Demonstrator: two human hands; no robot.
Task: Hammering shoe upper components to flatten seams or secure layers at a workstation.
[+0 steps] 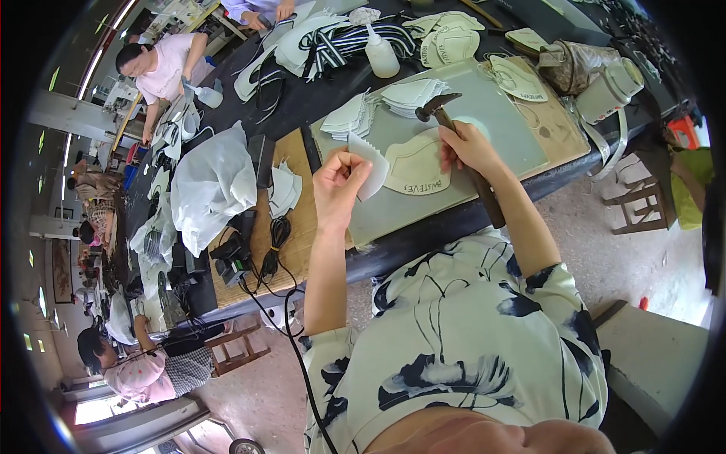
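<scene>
My left hand (338, 185) pinches a small white piece with a notched edge (370, 165), raised over the work board. In my right hand (470, 148) is a hammer (490, 198); its head points away from me and its handle hangs past the wrist toward the table's edge. Below the fingers of that hand lies a cream shaped template (417, 168) with handwriting on it. It rests on a grey-green board (370, 219). Just beyond it are two stacks of white cut pieces, one to the left (346, 115) and one farther right (412, 92).
A white squeeze bottle (383, 59) stands beyond the board, near black-and-white straps (333, 53). A jar (609, 91) is at right. Left are a white plastic bag (212, 185), more white pieces (284, 189) and black cables (278, 234). Co-workers (162, 64) sit around the table.
</scene>
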